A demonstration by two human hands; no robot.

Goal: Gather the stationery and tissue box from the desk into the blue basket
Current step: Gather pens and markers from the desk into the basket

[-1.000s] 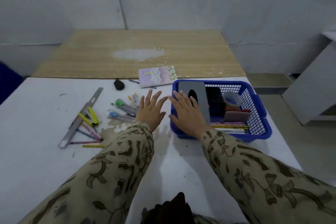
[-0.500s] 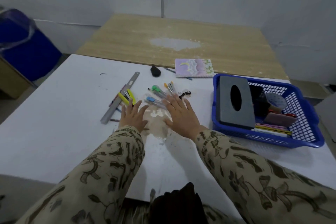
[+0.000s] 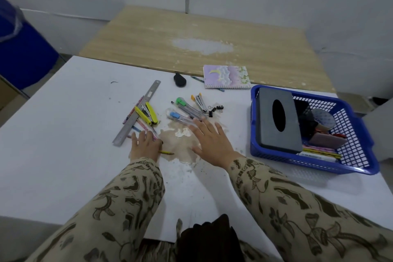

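The blue basket (image 3: 359,161) stands at the right of the white desk with the dark grey tissue box (image 3: 276,137) lying in its left half, beside a tape roll (image 3: 322,120) and several pencils. Loose stationery lies left of it: a steel ruler (image 3: 137,112), a yellow stapler (image 3: 146,114), clear cutters (image 3: 185,114), binder clips (image 3: 217,108), a purple notebook (image 3: 226,76). My left hand (image 3: 144,145) rests flat with spread fingers over coloured pencils (image 3: 165,152) below the ruler. My right hand (image 3: 212,141) lies flat with fingers spread, fingertips touching the cutters.
A black oval object (image 3: 179,80) and a pen (image 3: 197,78) lie near the desk's far edge. A wooden table (image 3: 212,34) adjoins behind. A blue bin (image 3: 19,53) stands at the left. A brown stain (image 3: 180,144) marks the desk between my hands.
My right hand left the tissue box in the basket and moved left onto the desk. My left hand slid further left onto the pencils. The view turned left.
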